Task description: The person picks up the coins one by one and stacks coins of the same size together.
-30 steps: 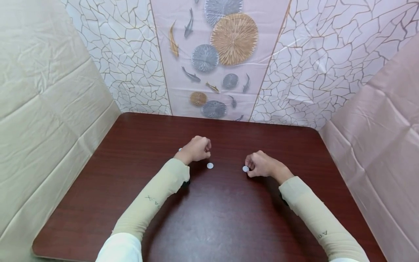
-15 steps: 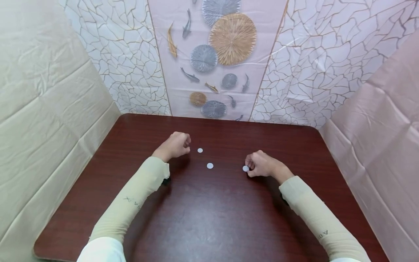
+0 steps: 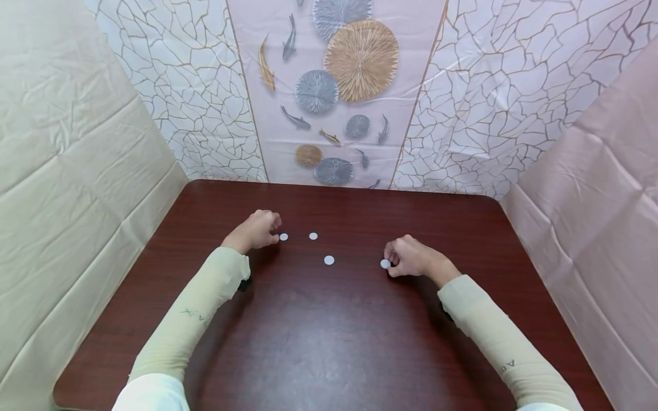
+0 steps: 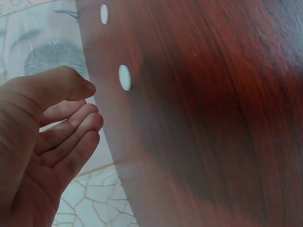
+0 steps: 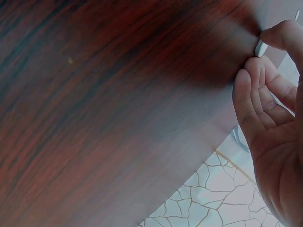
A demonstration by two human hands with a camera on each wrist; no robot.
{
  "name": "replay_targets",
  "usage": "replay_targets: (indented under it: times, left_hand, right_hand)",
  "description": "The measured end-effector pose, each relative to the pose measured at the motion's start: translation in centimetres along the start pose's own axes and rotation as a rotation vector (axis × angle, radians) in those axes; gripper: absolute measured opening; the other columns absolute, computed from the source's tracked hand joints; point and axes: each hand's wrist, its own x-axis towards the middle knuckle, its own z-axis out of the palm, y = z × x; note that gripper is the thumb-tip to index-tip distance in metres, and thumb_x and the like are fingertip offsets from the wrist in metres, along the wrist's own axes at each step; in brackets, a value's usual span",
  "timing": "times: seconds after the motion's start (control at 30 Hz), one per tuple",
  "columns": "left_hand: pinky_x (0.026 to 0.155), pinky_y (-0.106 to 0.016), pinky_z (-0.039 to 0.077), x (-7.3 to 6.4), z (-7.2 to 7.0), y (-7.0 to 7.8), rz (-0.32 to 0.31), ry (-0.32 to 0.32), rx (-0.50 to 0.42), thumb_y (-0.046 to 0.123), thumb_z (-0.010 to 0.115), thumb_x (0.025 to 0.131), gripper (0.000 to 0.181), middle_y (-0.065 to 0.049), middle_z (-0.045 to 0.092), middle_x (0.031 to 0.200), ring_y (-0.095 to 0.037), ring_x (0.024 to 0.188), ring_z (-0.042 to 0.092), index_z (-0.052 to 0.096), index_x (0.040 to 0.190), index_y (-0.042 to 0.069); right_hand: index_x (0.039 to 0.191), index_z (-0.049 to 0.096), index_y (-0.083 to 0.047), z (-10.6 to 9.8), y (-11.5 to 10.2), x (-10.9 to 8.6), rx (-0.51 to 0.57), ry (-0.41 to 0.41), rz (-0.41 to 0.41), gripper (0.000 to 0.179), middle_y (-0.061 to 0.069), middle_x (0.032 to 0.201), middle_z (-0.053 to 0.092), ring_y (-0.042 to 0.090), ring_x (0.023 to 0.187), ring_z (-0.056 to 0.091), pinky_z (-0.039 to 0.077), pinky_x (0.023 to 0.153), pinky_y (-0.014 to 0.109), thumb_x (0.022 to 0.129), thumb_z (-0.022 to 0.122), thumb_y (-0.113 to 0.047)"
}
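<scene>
Several small round white discs lie on the dark red-brown tabletop. My left hand (image 3: 255, 229) hovers at the left end, thumb and fingers loosely bent with a gap between them and nothing held; the leftmost disc (image 3: 284, 237) is just beyond its fingertips. In the left wrist view this nearest disc (image 4: 125, 77) sits apart from the thumb. Two more discs, one at the back (image 3: 313, 236) and one closer (image 3: 329, 260), lie between the hands. With thumb and fingertips, my right hand (image 3: 413, 257) pinches a disc (image 5: 260, 48) at the table surface.
The wooden table (image 3: 319, 342) has rounded corners and fills the lower view. Behind it hangs a patterned cloth (image 3: 339, 114) with fish and round motifs. Plain pale cloth walls stand at the left (image 3: 67, 171) and right (image 3: 591, 188).
My left hand has moved leftward, first uncovering the back middle disc, then the leftmost one, which now lies by its fingertips. The right hand stays in place with its disc.
</scene>
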Motion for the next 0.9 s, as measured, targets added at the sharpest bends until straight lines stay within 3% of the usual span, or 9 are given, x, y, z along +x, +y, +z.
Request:
replay_targets:
  times: [0.27, 0.5, 0.73, 0.9]
  left_hand:
    - [0.097, -0.045, 0.057, 1.0, 1.3, -1.3, -0.003, -0.054, -0.024, 0.01, 0.074, 0.092, 0.03, -0.017, 0.071, 0.114, -0.03, 0.108, 0.067, 0.068, 0.119, -0.003]
    - [0.094, -0.042, 0.058, 2.2, 1.9, -1.7, 0.099, -0.044, -0.018, 0.011, 0.076, 0.09, 0.024, -0.014, 0.073, 0.104, -0.027, 0.101, 0.069, 0.071, 0.111, -0.001]
    - [0.09, -0.038, 0.058, 2.7, 1.8, -2.3, 0.124, -0.056, 0.013, 0.011, 0.074, 0.093, 0.011, -0.007, 0.075, 0.097, -0.021, 0.095, 0.069, 0.076, 0.103, 0.006]
    - [0.086, -0.035, 0.059, 3.0, 1.5, -2.0, 0.122, -0.085, 0.019, 0.012, 0.075, 0.092, 0.008, -0.005, 0.076, 0.093, -0.018, 0.09, 0.07, 0.077, 0.099, 0.007]
  right_hand:
    - [0.094, 0.072, -0.008, -0.1, 0.0, 0.1, 0.015, -0.017, 0.013, 0.021, -0.001, 0.086, 0.072, 0.009, 0.081, 0.066, 0.057, 0.076, 0.026, 0.08, 0.086, -0.013]
    - [0.093, 0.072, -0.009, 0.0, 0.1, -0.1, 0.014, -0.015, 0.029, 0.02, -0.002, 0.086, 0.072, 0.008, 0.081, 0.066, 0.057, 0.076, 0.025, 0.08, 0.086, -0.013]
    - [0.092, 0.071, -0.009, -0.1, 0.0, -0.1, 0.018, -0.008, 0.012, 0.02, -0.001, 0.085, 0.072, 0.008, 0.08, 0.065, 0.057, 0.075, 0.026, 0.079, 0.086, -0.013]
    - [0.091, 0.071, -0.009, -0.2, 0.3, 0.0, 0.008, -0.009, 0.0, 0.02, -0.002, 0.084, 0.072, 0.007, 0.079, 0.065, 0.056, 0.074, 0.024, 0.078, 0.087, -0.013]
